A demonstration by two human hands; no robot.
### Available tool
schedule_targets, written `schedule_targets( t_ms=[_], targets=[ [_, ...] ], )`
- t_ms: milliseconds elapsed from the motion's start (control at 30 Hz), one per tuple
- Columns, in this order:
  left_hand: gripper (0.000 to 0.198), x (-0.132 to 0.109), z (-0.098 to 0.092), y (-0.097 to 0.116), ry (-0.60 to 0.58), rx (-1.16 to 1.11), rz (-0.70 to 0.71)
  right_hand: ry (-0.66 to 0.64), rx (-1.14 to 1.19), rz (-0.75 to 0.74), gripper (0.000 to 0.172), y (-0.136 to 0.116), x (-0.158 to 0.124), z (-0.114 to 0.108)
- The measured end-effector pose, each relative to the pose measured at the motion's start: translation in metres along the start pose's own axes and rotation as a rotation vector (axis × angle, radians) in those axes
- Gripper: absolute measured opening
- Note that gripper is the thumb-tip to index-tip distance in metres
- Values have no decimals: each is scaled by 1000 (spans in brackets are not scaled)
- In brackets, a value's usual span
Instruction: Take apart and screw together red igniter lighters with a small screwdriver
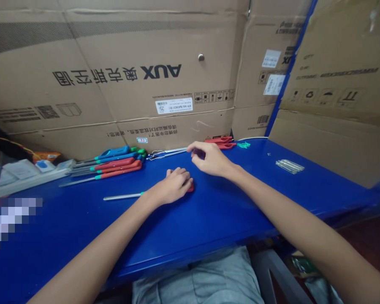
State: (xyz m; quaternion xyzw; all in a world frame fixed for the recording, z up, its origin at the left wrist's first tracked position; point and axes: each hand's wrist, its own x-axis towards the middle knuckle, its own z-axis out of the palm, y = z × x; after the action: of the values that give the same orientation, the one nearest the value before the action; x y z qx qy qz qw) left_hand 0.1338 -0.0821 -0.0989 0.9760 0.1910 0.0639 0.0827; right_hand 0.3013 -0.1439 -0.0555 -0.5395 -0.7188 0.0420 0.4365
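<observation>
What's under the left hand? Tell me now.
Under the left hand lies a screwdriver: its steel shaft and green collar show on one side, a red handle tip on the other. The handle's middle is covered.

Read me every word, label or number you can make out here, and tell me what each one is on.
"AUX", upside down, on the large cardboard carton.
"奥克斯空调", upside down, beside that logo.
"25", it seems, on the white barcode label; the rest is too small.
"AUX", cut off, on the right-hand carton.
The lower Chinese lines and small carton labels are too blurred to read.
</observation>
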Motion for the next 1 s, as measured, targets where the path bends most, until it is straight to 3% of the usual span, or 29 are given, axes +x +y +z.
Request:
schedule_targets(
  t_ms=[67, 167, 300, 533, 633, 700, 833, 867, 933, 1000],
  targets=[
    [39, 1, -1, -2, 73, -51, -52, -88, -34, 40, 20, -2, -2, 0],
    [42, 4, -3, -9, 228, -356, -157, -222, -21, 31, 15, -2, -4, 0],
    [45, 7, -5, -15, 364, -747, -137, -262, 29, -33, 10, 1, -5, 3],
    [46, 6, -3, -13, 422, -848, -43, -247, 125, -43, 12, 1, -5, 14],
    [47, 5, -4, -19, 379, -790, -80, -323, 79, -25, 11, 8, 3, 0],
    [44, 1, -5, -28, 391, -628, -170, -379, -106, 149, 10, 22, 9, -26],
    [25, -9, -11, -49, 347, -193, -220, -326, -563, 844, 14, 73, 2, -106],
    [22, -11, -14, -52, 302, -135, -215, -316, -541, 982, 14, 88, -5, -126],
    [20, -14, -19, -56, 216, -61, -234, -133, -483, 1213, 8, 115, -24, -157],
    [24, -15, -26, -56, 138, -15, -258, -77, -507, 1293, 11, 134, -43, -174]
  ],
)
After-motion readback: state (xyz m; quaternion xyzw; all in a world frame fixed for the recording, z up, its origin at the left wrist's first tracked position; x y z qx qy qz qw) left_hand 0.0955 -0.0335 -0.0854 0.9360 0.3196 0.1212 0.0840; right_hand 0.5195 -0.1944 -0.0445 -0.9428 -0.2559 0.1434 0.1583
